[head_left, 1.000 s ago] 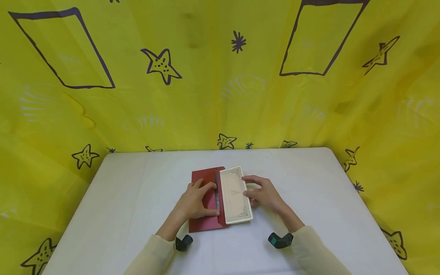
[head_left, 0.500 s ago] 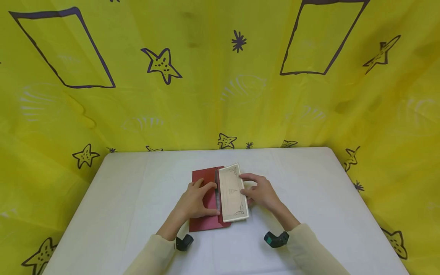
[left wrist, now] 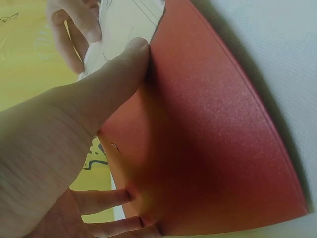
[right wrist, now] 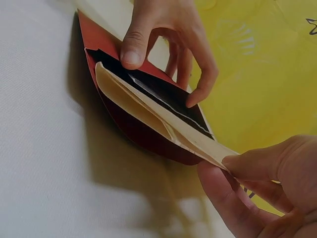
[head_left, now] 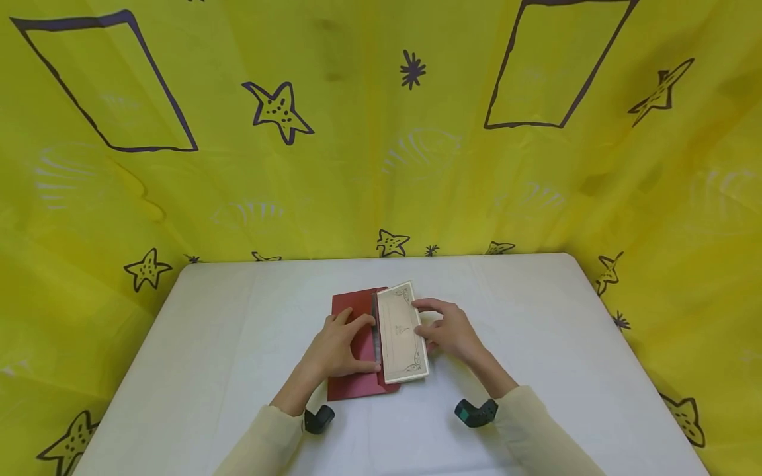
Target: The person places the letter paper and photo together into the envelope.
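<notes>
A red envelope (head_left: 347,301) lies on the white table with its dark-lined mouth toward the right. My left hand (head_left: 333,350) rests on it, fingers spread, thumb and index tips touching the mouth's edge. My right hand (head_left: 455,334) pinches the right edge of a cream folded card (head_left: 400,344) with printed corner scrolls, thumb on top. The card lies tilted over the flap, its left edge at the mouth. In the right wrist view the card's layered folds (right wrist: 133,96) stand beside the opening; whether its edge is inside I cannot tell. The thumb (left wrist: 126,64) covers part of the card in the left wrist view.
A white cloth covers the table (head_left: 238,317). Behind and on both sides hangs a yellow curtain (head_left: 357,165) with star and shell drawings. Both wrists carry small black cameras, the left camera (head_left: 319,420) and the right camera (head_left: 476,413).
My right hand and the card have shifted slightly left and away from me, so the card sits closer against the envelope's mouth. My left hand and the envelope have hardly moved.
</notes>
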`<state>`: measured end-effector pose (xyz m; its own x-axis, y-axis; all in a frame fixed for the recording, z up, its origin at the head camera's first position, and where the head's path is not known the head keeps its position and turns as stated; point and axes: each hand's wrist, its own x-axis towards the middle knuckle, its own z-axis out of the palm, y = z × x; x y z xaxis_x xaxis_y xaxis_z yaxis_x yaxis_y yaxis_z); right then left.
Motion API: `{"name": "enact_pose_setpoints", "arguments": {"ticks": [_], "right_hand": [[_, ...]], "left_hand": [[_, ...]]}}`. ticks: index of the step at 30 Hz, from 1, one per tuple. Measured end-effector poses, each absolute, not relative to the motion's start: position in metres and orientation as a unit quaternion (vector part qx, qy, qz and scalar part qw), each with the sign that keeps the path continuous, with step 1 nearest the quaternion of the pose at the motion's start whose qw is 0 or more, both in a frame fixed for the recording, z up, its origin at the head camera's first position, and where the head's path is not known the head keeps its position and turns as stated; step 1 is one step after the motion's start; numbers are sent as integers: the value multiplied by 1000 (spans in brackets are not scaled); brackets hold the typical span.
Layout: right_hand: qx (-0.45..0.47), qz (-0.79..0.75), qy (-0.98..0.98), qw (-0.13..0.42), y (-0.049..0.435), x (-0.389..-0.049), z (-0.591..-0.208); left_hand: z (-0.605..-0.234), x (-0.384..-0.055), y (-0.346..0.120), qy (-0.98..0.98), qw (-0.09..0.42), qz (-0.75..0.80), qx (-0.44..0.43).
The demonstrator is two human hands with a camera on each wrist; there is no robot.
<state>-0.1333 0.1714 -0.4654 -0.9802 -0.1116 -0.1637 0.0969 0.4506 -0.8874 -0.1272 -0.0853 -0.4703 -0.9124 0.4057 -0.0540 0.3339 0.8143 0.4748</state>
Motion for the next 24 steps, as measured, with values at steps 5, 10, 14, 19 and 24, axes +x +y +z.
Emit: {"name": "enact_pose_setpoints", "arguments": {"ticks": [5, 10, 14, 19, 24], "right_hand": [[-9, -507, 857, 92, 167, -134, -465], [-21, -504, 859, 91, 163, -135, -468], [-19, -514, 852, 95, 158, -134, -471], [-16, -533, 841, 96, 149, -133, -477], [-11, -549, 829, 100, 142, -133, -485]], "left_hand": [[-471, -128, -85, 950, 78, 231, 193], [-471, -128, -85, 951, 79, 227, 192], [-470, -128, -85, 951, 80, 227, 193], [-470, -128, -84, 952, 82, 228, 189], [-470, -128, -84, 952, 83, 229, 187]]}}
